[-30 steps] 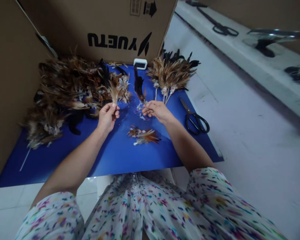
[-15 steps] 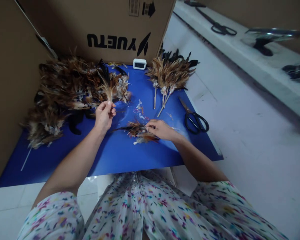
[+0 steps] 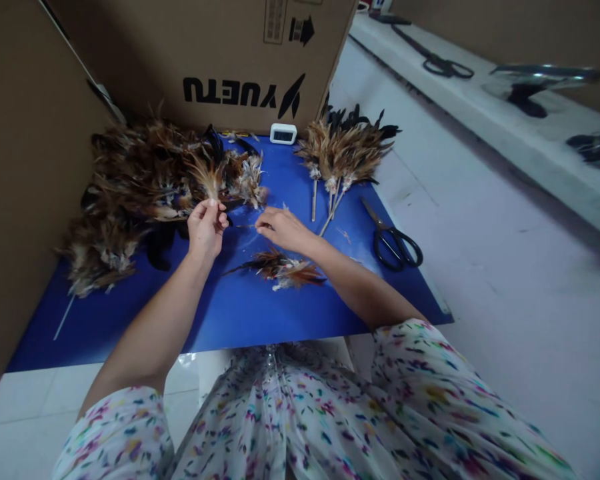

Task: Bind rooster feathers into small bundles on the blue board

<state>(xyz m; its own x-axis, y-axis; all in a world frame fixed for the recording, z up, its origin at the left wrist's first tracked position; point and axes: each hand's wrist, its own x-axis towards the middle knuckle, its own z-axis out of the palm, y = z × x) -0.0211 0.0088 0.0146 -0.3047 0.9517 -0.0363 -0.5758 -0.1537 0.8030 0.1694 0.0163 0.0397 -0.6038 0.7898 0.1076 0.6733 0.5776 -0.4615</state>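
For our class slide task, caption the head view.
A left hand pinches brown feathers over a blue tabletop, the right hand close by.

Dim, cool light leaves the cardboard panel in shadow here, the heaped feathers softly blurred, the outer edges stretched.

The held feather tuft looks soft and wispy; the feather heap is rough and ragged. The blue tabletop is smooth with a faint sheen. The box is matt cardboard, the small device smooth white plastic. The scissors pair dull metal blades with glossy black handles.
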